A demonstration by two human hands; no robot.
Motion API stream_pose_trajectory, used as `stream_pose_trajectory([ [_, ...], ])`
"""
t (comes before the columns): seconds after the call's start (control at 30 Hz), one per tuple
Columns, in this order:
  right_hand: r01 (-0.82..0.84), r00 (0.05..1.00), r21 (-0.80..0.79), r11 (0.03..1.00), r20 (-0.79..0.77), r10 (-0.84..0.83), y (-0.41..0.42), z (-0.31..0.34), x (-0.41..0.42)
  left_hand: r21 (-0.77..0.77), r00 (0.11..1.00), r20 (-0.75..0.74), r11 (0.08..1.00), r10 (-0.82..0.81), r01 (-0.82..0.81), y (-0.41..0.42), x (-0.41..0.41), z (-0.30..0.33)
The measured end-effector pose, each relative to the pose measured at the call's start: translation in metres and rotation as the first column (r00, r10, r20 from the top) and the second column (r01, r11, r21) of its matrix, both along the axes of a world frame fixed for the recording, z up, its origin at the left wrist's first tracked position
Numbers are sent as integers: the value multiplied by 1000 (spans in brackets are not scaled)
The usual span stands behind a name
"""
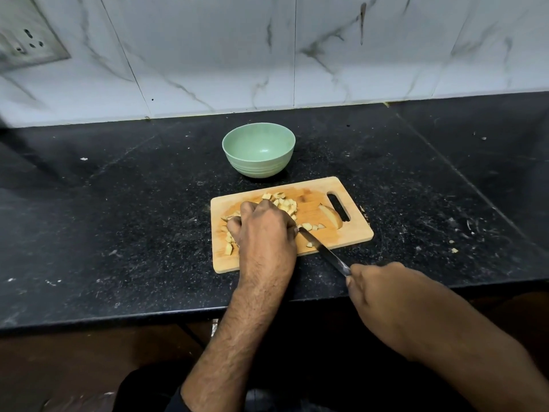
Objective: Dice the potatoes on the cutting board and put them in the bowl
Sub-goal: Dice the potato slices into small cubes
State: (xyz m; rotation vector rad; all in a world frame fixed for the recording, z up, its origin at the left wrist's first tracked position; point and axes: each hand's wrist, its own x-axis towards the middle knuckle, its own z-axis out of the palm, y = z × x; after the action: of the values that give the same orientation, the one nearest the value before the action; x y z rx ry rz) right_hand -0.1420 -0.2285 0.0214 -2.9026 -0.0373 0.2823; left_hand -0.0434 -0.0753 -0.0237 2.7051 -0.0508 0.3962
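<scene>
A wooden cutting board [353, 233] lies on the black counter, with several potato dice [283, 203] scattered over it and a larger potato piece [331, 216] near its handle slot. My left hand [263, 230] lies over the middle of the board with curled fingers; what it holds is hidden beneath it. My right hand [383, 288] grips the handle of a knife [322, 249], whose blade slants up to the left hand's side. Behind the board stands a green bowl [258, 150], which is empty.
The black stone counter [118, 218] runs left and right, with crumbs and scraps [453, 246] to the right. A white marble-tiled wall [267, 55] backs it, with a power socket [26, 43] at upper left. The counter's front edge [118, 318] lies just below the board.
</scene>
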Motion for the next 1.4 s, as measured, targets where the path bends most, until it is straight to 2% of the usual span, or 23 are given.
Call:
stream_pose_trajectory([
  [0.13,6,999,-8,1000,54,-5,-3,-3,-6,33,1000,18,999,-5,4,-3,-5,1],
  [0.3,67,993,34,997,99,-70,0,-1,-7,-8,999,33,999,-35,36,6,-5,7],
  [0.5,53,994,84,995,88,-61,9,-7,4,-61,972,9,970,-236,237,10,-8,15],
  [0.7,1,997,110,994,80,-9,8,-7,-4,-55,992,67,992,-111,115,16,-4,7],
  [0.77,22,995,122,992,94,-33,6,-4,-7,-58,995,60,995,-79,82,17,-2,6],
  [0.87,84,989,117,990,111,-97,2,-5,-6,-97,991,76,989,-108,115,15,-2,7],
  [0.97,114,989,104,988,87,-123,-1,-8,-6,-40,975,59,975,-214,216,9,-2,9],
  [1.07,119,991,124,985,54,-126,-2,-5,-10,95,945,-26,940,-327,328,7,6,9],
  [1.13,124,991,130,984,42,-131,-4,-4,-12,128,930,-79,922,-358,365,7,12,8],
  [1.4,109,993,144,983,27,-114,-4,0,-19,113,957,-37,951,-287,289,2,14,5],
])
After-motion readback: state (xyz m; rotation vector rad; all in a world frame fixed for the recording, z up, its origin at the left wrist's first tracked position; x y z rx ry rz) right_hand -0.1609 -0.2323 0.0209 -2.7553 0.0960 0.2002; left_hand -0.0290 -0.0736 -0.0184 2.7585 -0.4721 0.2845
